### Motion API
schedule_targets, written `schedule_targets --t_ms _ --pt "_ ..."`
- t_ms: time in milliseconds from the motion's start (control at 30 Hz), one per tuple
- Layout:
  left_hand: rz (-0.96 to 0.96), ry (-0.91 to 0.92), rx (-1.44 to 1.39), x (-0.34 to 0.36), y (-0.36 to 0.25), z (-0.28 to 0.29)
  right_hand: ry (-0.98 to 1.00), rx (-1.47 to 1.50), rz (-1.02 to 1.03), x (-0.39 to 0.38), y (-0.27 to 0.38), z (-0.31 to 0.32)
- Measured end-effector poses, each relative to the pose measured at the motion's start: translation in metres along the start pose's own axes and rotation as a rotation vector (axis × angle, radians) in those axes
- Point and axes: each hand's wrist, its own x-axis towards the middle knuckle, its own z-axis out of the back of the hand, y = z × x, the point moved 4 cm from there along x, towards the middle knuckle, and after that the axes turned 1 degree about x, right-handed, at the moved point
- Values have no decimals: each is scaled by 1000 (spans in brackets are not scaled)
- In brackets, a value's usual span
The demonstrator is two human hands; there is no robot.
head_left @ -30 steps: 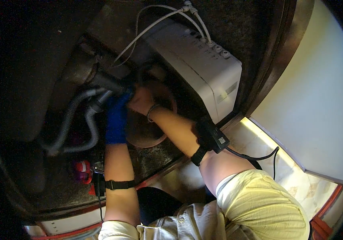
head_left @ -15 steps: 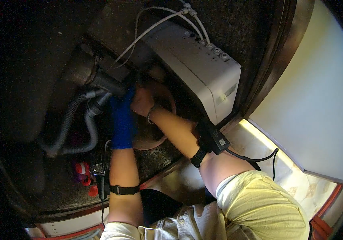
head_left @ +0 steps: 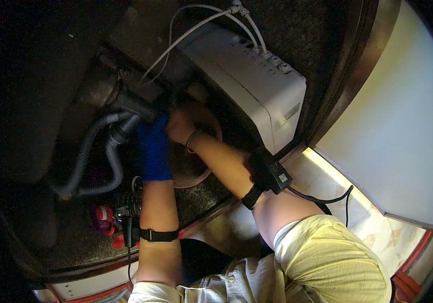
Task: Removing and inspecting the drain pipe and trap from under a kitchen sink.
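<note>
My left hand (head_left: 153,131), in a blue glove, reaches to the lower end of a dark drain pipe (head_left: 138,108) under the sink, its fingers mostly lost in shadow against the pipe. Beside it my bare right hand (head_left: 177,125) is curled near the same pipe end; whatever its fingers hold is hidden. Two grey corrugated hoses (head_left: 113,156) run to the pipe from the left. A round brownish basin (head_left: 196,177) lies beneath both hands.
A white box-shaped unit (head_left: 274,129) with white tubes (head_left: 206,17) occupies the cabinet's right side. An open door (head_left: 398,131) stands farther right. Red-and-black items (head_left: 105,219) lie beside my left forearm. The dark cabinet wall (head_left: 24,101) is at left.
My left forearm has shifted slightly right compared with one second ago. Both hands stay at the pipe end, with little other visible difference.
</note>
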Motion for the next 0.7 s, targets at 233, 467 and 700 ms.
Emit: schedule_targets --t_ms 233,467,700 --pt "16 -30 -23 -27 -16 9 90 220 4 1 29 15" --pt "88 -95 -294 -76 59 -29 301 -5 -76 3 1 32" --pt "103 104 -458 -23 189 -31 402 28 -60 4 32 23"
